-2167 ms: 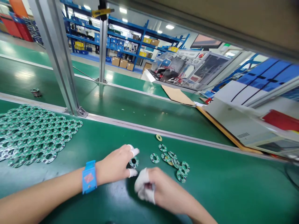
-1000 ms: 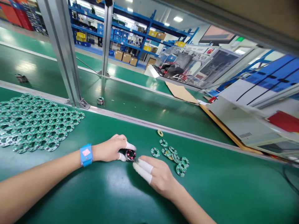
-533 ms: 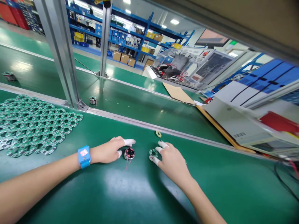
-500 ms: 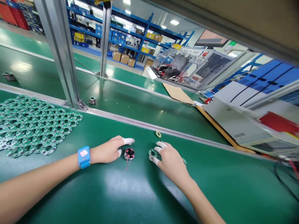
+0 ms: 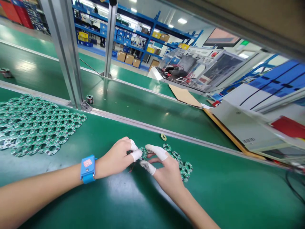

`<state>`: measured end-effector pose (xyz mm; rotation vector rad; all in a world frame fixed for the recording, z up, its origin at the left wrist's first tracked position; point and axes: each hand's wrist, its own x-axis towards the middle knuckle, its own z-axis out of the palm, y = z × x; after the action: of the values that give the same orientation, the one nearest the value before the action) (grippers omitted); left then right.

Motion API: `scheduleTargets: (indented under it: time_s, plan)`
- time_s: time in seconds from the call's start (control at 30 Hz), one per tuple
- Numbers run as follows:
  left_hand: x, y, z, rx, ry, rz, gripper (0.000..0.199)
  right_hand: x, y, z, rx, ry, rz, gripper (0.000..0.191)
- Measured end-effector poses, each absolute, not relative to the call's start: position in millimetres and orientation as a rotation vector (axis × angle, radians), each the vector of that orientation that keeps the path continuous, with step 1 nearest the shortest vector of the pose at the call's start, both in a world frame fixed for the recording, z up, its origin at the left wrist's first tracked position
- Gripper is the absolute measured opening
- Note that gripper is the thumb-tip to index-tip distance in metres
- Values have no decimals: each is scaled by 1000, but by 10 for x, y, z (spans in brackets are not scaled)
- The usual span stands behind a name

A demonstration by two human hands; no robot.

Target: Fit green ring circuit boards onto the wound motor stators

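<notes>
My left hand (image 5: 120,156), with white finger cots and a blue wrist strap (image 5: 87,168), is closed around a small motor stator. That stator is mostly hidden by my fingers; its thin reddish wires (image 5: 131,169) hang out below. Against its right side is a green ring-shaped circuit board (image 5: 143,153), pinched by my right hand (image 5: 164,167), which also wears white finger cots. Whether the board touches the stator I cannot tell. Several more ring boards (image 5: 187,170) lie just right of my right hand. A pale yellow ring (image 5: 163,136) lies beyond it.
A large sheet of joined ring boards (image 5: 43,124) covers the left of the green bench. Behind a metal rail (image 5: 133,124) runs a green belt carrying one stator (image 5: 89,99) near the upright post (image 5: 63,54) and another (image 5: 6,72) at far left. A beige cabinet (image 5: 238,124) stands at right.
My right hand has brought a ring board left to my left hand, uncovering the other boards. My left hand has closed on the stator. The stators on the belt have shifted left.
</notes>
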<state>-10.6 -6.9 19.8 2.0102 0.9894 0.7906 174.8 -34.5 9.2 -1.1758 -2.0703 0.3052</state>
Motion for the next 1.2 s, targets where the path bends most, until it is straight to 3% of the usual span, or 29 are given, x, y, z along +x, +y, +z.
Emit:
scheduleTargets:
  time_s: [0.33, 0.43, 0.53, 0.63, 1.2]
  plan:
    - [-155, -4, 157, 2269, 1030, 700, 23, 1808, -267, 100, -1189, -2098, 166, 29]
    - [-177, 32, 44, 2466, 1200, 533, 46, 1825, -208, 71, -1320, -1978, 416, 29]
    - [-180, 52, -68, 2516, 1204, 428, 41, 1790, -185, 39, -1377, -1893, 741, 29]
    - [-170, 54, -120, 2550, 1211, 437, 41, 1716, -217, -1, -1350, -1923, 855, 27]
    - [-130, -2, -152, 2663, 1324, 443, 34, 1676, -341, -250, -1373, -2310, 106, 32]
